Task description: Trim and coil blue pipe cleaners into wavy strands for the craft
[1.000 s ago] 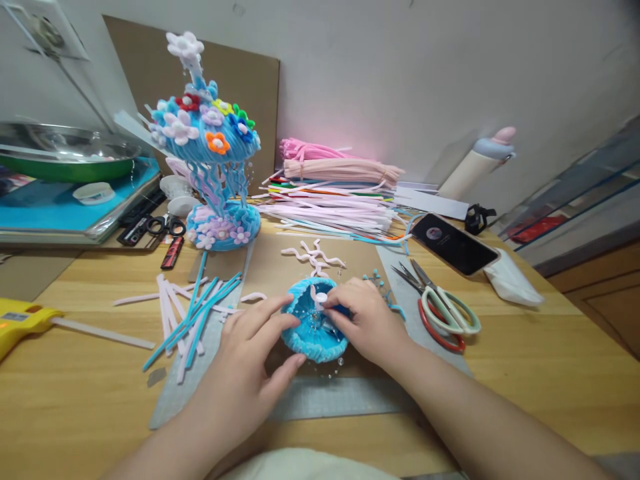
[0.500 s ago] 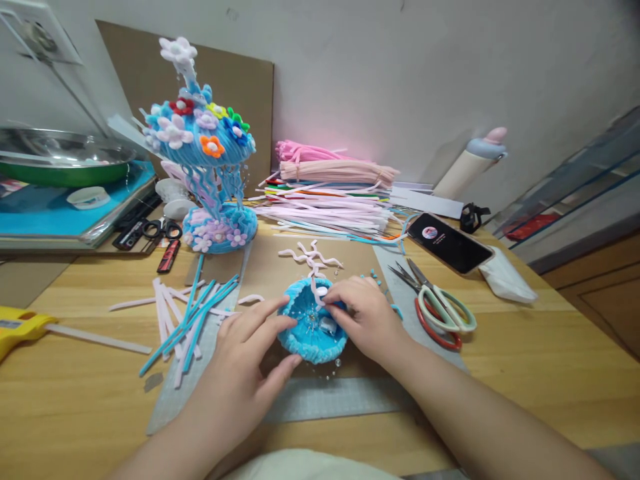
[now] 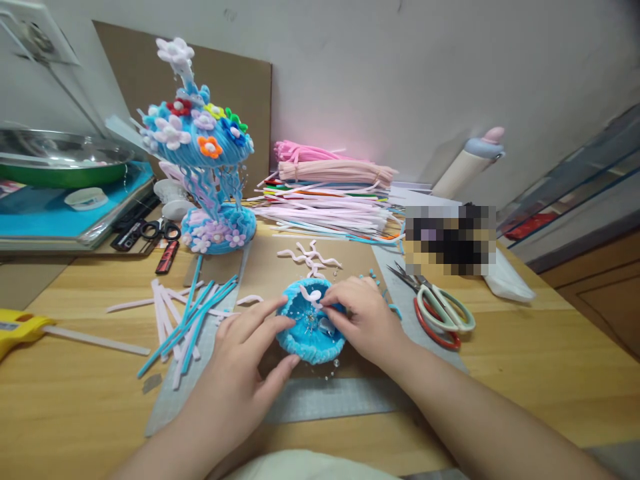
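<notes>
Your left hand [image 3: 240, 370] cups the blue fuzzy bowl [image 3: 311, 321] from the left, fingers spread loosely, thumb against its near rim. The bowl sits on the grey cutting mat [image 3: 320, 397], mid-table. Your right hand [image 3: 363, 317] pinches a white curled pipe cleaner [image 3: 313, 294] at the bowl's far rim, thumb and forefinger closed on it. Scissors [image 3: 440, 310] lie just right of that hand. Loose blue and pink pipe cleaners [image 3: 187, 317] lie to the left. A finished blue flower sculpture [image 3: 203, 147] stands behind them, well apart.
</notes>
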A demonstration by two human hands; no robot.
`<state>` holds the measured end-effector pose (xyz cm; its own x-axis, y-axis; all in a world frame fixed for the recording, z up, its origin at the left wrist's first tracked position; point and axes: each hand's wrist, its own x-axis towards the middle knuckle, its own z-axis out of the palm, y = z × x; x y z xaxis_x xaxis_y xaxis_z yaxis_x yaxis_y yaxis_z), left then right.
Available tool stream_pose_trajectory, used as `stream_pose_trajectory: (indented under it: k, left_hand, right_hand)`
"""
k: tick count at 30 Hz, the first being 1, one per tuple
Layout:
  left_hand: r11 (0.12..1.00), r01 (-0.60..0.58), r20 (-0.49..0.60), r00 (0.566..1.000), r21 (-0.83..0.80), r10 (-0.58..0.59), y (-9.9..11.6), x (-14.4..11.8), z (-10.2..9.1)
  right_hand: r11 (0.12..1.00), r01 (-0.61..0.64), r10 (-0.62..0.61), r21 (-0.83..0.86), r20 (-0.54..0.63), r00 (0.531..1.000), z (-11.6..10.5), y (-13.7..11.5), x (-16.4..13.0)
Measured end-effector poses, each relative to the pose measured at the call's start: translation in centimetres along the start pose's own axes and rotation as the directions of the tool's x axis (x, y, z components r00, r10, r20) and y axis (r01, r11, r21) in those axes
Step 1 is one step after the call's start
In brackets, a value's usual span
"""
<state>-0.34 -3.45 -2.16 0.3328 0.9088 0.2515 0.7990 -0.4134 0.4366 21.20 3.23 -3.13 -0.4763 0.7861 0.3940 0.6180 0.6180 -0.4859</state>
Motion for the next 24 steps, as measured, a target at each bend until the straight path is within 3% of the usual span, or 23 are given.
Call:
stream_pose_trajectory:
  k: [13, 15, 20, 24]
  left_hand:
    - [1.0, -0.011, 0.005, 1.0, -0.005, 0.011, 0.1, -0.1, 0.0]
    - [1.0, -0.01, 0.009, 1.0, -0.005, 0.01, 0.0, -0.1, 0.0]
    - [1.0, -0.005, 0.005, 1.0, -0.001, 0.005, -0.1, -0.1, 0.0]
    - [1.0, -0.007, -0.003, 1.0, -0.003, 0.007, 0.0, -0.2, 0.1]
  right_hand:
    - [0.998, 0.026, -0.024, -0.061, 0.036, 0.999, 0.2, -0.2, 0.0]
    - [0.999, 0.011, -0.011, -0.048, 0.003, 1.0, 0.2, -0.2, 0.0]
    - [0.997, 0.001, 0.015, 0.074, -0.208, 0.978, 0.1, -0.6, 0.0]
    - [0.992, 0.036, -0.01, 0.12, -0.216, 0.976, -0.2, -1.6, 0.3]
